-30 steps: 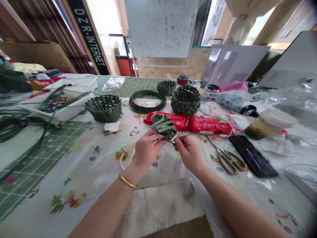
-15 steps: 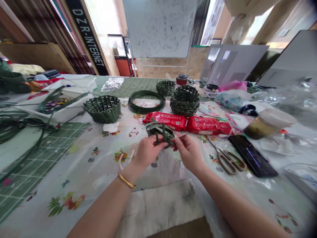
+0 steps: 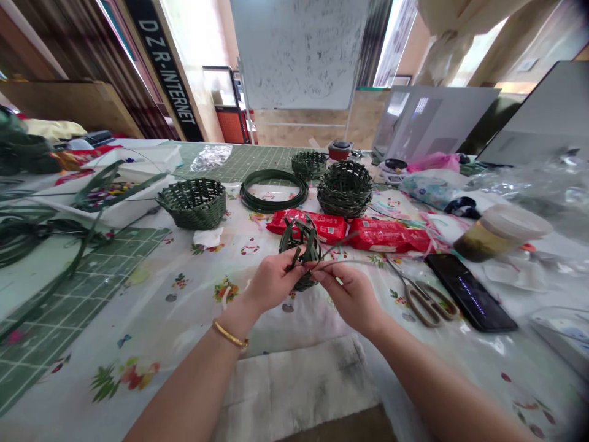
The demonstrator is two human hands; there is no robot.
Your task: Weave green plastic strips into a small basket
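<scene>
- Left hand (image 3: 275, 277) is pinching the unfinished woven basket (image 3: 304, 283) between both hands.
- Right hand (image 3: 348, 291) is pinching a thin green strip (image 3: 363, 261) against it.
- Scissors (image 3: 427, 299) are lying right of the grip.
- Red packets (image 3: 389, 236) are lying just beyond.

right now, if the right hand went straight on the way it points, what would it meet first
Probably the small woven basket held in the left hand, just ahead of the right hand; the left hand itself looks about as close, and depth there is hard to judge.
</scene>
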